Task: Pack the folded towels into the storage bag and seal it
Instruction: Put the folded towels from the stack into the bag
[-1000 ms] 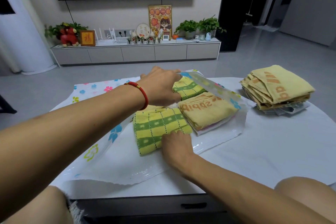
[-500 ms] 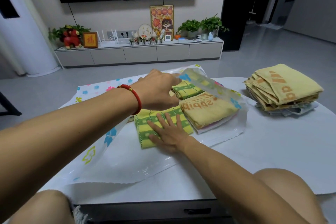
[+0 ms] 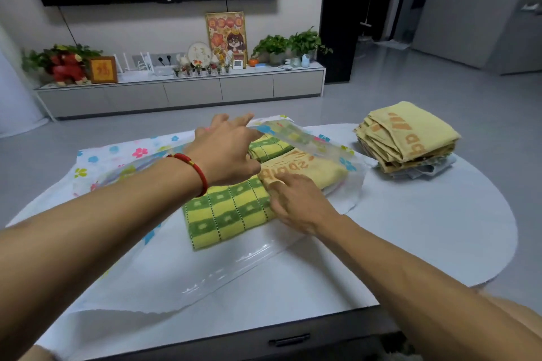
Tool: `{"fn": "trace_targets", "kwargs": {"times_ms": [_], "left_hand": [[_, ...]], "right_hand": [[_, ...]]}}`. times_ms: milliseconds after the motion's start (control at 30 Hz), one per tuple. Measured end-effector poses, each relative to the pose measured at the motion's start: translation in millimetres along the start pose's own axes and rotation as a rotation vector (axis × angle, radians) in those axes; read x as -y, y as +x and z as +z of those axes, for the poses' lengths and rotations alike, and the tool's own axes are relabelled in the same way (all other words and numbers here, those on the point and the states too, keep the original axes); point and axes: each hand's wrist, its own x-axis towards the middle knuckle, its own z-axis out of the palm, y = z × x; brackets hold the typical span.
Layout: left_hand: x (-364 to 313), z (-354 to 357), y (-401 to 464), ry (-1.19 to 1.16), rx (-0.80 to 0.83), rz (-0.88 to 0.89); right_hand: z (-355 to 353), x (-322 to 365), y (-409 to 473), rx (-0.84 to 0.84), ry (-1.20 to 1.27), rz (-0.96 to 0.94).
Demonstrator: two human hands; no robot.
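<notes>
A: On the white table (image 3: 425,228) we hold the storage bag's (image 3: 205,269) flap up, left hand (image 3: 227,152), fingers loosely spread, so towels slide in.

B: Right hand (image 3: 299,205) lies flat, fingers straight, nudging the green checked towel (image 3: 228,211) inside beside the yellow lettered towel (image 3: 308,170).

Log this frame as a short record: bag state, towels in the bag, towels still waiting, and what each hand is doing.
bag: storage bag unsealed on the table
in bag: green checked towels, yellow towel
waiting: towel stack outside, far right
left hand: fingers extended, at the bag's top flap
right hand: fingers flat on towels
</notes>
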Motion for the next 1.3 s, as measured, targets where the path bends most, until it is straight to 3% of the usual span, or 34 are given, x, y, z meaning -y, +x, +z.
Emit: {"fn": "trace_targets", "kwargs": {"times_ms": [133, 300, 367, 467, 600, 667, 800, 1000, 1133, 1300], "left_hand": [[-7.6, 9.7, 21.4, 0.054, -0.078, 0.032], [-15.4, 17.5, 55.7, 0.045, -0.105, 0.036], [-14.7, 20.4, 66.0, 0.019, -0.128, 0.019], [-14.9, 23.5, 74.5, 0.012, -0.158, 0.0], [-18.1, 29.7, 79.3, 0.039, -0.17, 0.012], [-19.6, 32.6, 80.5, 0.036, -0.163, 0.003], [-23.2, 36.2, 80.4, 0.032, -0.143, -0.006], [-17.1, 24.2, 64.8, 0.122, -0.056, -0.044], [-1.9, 10.6, 31.4, 0.159, 0.07, -0.143], [31.4, 9.3, -28.1, 0.091, 0.165, -0.26]], "right_hand": [[-48.5, -42.1, -36.9, -0.188, 0.071, 0.068], [-80.2, -165.1, -50.9, -0.491, 0.042, 0.506], [-78.4, -219.8, -35.5, -0.468, -0.029, 0.663], [-72.7, -284.1, -8.7, -0.34, -0.076, 0.747], [-65.9, -330.8, 17.9, -0.157, -0.066, 0.933], [-66.3, -336.8, 24.7, -0.121, -0.074, 0.986], [-79.6, -333.4, 29.1, -0.211, -0.106, 0.934], [-141.9, -293.8, 6.3, -0.045, 0.23, 0.891], [-191.0, -243.3, -44.4, 0.035, 0.707, 0.955], [-217.9, -161.8, -103.0, 0.18, 1.134, 0.904]]}}
